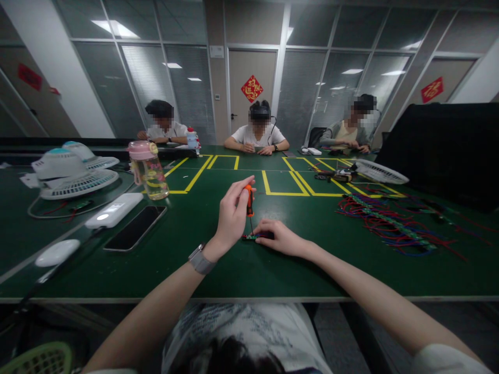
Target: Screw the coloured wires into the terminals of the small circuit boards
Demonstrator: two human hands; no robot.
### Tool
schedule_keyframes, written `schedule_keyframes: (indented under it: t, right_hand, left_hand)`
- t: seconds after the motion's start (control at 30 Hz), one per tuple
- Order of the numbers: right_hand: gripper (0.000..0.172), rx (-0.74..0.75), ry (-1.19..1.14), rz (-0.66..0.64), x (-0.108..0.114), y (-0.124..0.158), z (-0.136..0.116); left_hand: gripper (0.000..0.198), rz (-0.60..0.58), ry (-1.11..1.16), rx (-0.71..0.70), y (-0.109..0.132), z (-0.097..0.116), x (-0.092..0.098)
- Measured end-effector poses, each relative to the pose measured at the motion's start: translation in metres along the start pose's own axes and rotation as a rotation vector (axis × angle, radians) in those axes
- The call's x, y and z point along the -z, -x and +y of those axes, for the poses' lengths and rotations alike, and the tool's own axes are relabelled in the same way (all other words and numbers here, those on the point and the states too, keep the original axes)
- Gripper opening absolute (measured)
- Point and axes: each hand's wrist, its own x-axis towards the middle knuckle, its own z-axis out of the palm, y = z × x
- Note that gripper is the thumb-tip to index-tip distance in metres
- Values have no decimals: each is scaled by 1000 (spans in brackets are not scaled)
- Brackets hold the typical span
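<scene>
Glass partitions [187, 104] and a pale door [244, 65] lined the top of the frame, behind a green table [202, 285]. Near the centre, I saw the left hand [233, 210] with its fingers straight and pressed together, the thumb and palm holding an orange-and-black screwdriver [250, 202] nearly upright. Its tip met, as far as I could tell, a small circuit board [249, 237] lying on the table just below. From the right, the right hand [281, 238] pinched that board with bent fingers. Farther out, at centre left, I had a phone [135, 228], a white box [117, 208] and a pink-lidded bottle [151, 174], with white fans [74, 179] beyond them. Wired boards [393, 223] spread across centre right, beside a large black object [448, 156]. Yellow tape [286, 194] marked the table's middle, and three people [255, 136] sat along its far edge.
</scene>
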Motion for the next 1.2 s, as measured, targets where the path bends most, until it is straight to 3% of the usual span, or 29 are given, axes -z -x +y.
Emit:
schedule_keyframes:
  t: [0.17, 0.33, 0.57, 0.67, 0.87, 1.2]
  right_hand:
    - [16, -4, 17, -4, 0, 0, -1]
    - [15, 0, 17, 6, -1, 0, 1]
    - [17, 8, 7, -1, -1, 0, 1]
    - [17, 5, 7, -1, -1, 0, 1]
    - [16, -3, 26, -1, -1, 0, 0]
    - [17, -2, 26, -7, -1, -1, 1]
  left_hand:
    - [28, -33, 7, 6, 1, 2, -1]
    - [17, 41, -151, -87, 1, 4, 0]
    - [31, 15, -85, -56, 0, 1, 2]
    - [30, -12, -23, -20, 0, 1, 0]
    - [18, 42, -134, -79, 0, 3, 0]
    - [26, -17, -74, -17, 0, 3, 1]
